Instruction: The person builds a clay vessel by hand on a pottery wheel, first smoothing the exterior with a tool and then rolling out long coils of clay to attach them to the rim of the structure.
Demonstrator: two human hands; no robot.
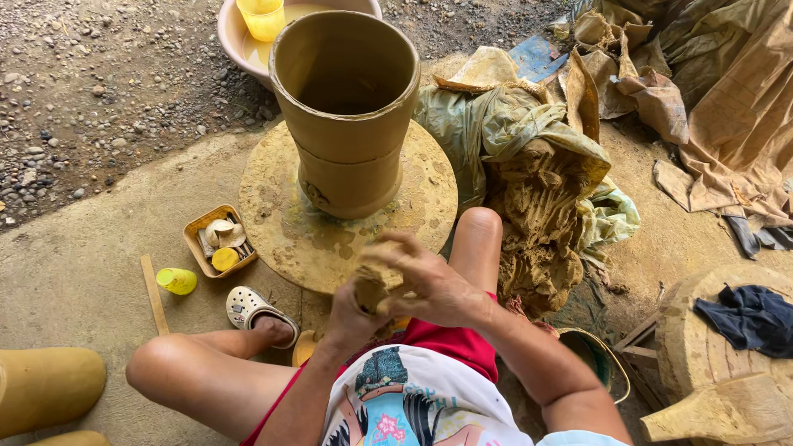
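We hold a soft lump of tan wet clay between both hands, just above our lap and at the near edge of the round, clay-smeared turntable disc. Our left hand cups the lump from below with its fingers curled around it, and our right hand folds over the top, fingers bent and pressing into the clay, so both hands are closed on the same piece. On the middle of the disc stands a tall, unfired, tan clay pot with a flared open mouth, upright and well apart from our hands. Behind the pot sits a pink plastic basin of muddy water with a yellow plastic cup in it. To the left of the disc lies a small orange rectangular tray holding small tools, and near it a small yellow-green cup lies tipped on the concrete floor beside a thin wooden stick. To the right of the disc a heap of brown raw clay rests on crumpled greenish plastic sheeting.
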